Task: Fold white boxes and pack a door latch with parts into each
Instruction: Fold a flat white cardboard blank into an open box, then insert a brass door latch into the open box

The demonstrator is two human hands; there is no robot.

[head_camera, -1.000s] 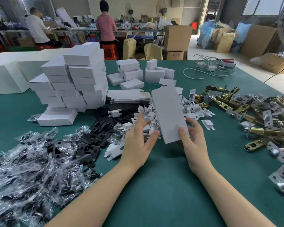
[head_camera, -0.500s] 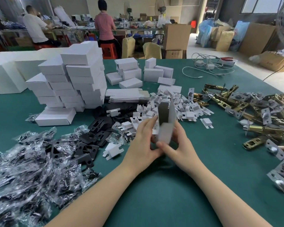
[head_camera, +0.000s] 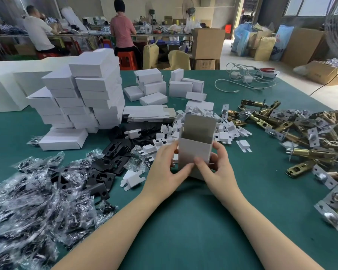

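Box in hand: one small white cardboard carton (head_camera: 195, 152), popped into an upright tube, top end open with its grey-lined tuck flap standing up at the far side; it sits between the two hands, lower end down near the green felt table (head_camera: 183, 221).
Left hand (head_camera: 165, 172): fingers curled round the carton's left wall, thumb pressed on the near face low down.
Right hand (head_camera: 216, 169): fingers wrapped behind the right wall, thumb tip on the near face, touching the left thumb.
Handling, as I judge it: thin card, very light, stiff along the creases but easily dented mid-panel; best held at the corner edges, close to the end being tucked.
Flat blanks: one low stack of unfolded white card blanks (head_camera: 148, 114), beyond the fingertips.
Finished boxes: a tall pile of closed white boxes (head_camera: 82, 98) far left of the fingers, too many to count.
Latches: a heap of brass-coloured metal door latches (head_camera: 308, 137) right of the right hand, dozens.
Parts: black metal strike plates (head_camera: 105, 164) and clear plastic screw bags (head_camera: 27, 201) left of the left hand; white folded card inserts (head_camera: 222, 131) just beyond the carton. Uncountable.
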